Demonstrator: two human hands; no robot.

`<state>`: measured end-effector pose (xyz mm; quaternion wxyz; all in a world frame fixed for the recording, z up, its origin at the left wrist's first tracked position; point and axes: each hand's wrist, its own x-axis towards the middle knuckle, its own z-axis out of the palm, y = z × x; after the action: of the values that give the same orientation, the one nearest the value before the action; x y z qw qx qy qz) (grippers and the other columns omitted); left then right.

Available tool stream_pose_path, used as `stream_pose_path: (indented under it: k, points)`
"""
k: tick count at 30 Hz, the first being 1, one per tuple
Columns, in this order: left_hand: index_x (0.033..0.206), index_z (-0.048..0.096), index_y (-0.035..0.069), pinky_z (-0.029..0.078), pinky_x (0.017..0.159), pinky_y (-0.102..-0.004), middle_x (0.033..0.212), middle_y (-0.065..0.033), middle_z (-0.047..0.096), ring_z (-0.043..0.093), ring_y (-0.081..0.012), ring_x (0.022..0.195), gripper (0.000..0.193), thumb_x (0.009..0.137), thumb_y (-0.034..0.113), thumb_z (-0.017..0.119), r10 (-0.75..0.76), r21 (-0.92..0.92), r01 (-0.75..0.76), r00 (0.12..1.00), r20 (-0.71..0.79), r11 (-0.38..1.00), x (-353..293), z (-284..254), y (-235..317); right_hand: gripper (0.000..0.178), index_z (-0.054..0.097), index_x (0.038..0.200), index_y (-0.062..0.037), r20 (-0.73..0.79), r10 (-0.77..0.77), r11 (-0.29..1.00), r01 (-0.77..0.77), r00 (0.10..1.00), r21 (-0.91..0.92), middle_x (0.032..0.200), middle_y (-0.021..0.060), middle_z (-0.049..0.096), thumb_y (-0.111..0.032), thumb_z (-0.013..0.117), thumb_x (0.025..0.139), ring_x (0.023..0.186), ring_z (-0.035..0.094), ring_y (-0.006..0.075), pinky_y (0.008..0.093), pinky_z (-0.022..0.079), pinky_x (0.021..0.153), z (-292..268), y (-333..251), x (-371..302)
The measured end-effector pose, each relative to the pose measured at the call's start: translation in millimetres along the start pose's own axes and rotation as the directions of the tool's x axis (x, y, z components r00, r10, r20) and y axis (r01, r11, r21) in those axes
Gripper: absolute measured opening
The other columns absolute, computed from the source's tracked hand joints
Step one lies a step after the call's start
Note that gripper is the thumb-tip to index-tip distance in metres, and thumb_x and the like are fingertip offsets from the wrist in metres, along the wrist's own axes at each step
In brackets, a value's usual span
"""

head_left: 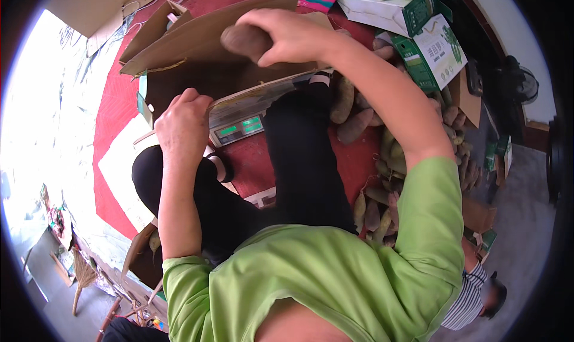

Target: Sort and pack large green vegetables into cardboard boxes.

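Observation:
An open brown cardboard box sits in front of me, its tall flap standing at the far side and its inside dark. My left hand is closed on the box's near left edge, fingers curled over the rim. Above the opening, my right hand grips a reddish-brown sweet potato, slightly blurred, with its thumb below and fingers over the top. A digital scale with lit green displays shows between my knees, just under the box's near edge.
A large pile of sweet potatoes lies on the red floor covering to my right. White-and-green cartons stand beyond it. At the lower right a person in a striped top is near. A straw broom lies at left.

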<state>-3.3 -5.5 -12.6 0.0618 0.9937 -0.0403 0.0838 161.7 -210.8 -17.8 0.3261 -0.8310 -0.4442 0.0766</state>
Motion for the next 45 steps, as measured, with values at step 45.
stream_pose_path:
  k: [45]
  points:
    - [0.092, 0.068, 0.004, 0.046, 0.065, -0.0316, 0.082, -0.0078, 0.061, 0.061, -0.0245, 0.073, 0.01, 0.084, 0.009, 0.066, -0.03, -0.122, 0.03, 1.0, 0.006, 0.992, -3, -1, -6, 0.049, 0.065, 0.112, -0.0022, 0.551, 0.805, -0.439, -0.846, -0.221, 0.302, 0.095, 0.0128, 0.07, -0.043, 0.065, 0.084, 0.08, 0.068, 0.0266, 0.042, 0.052, 0.072, 335, -32, -490]
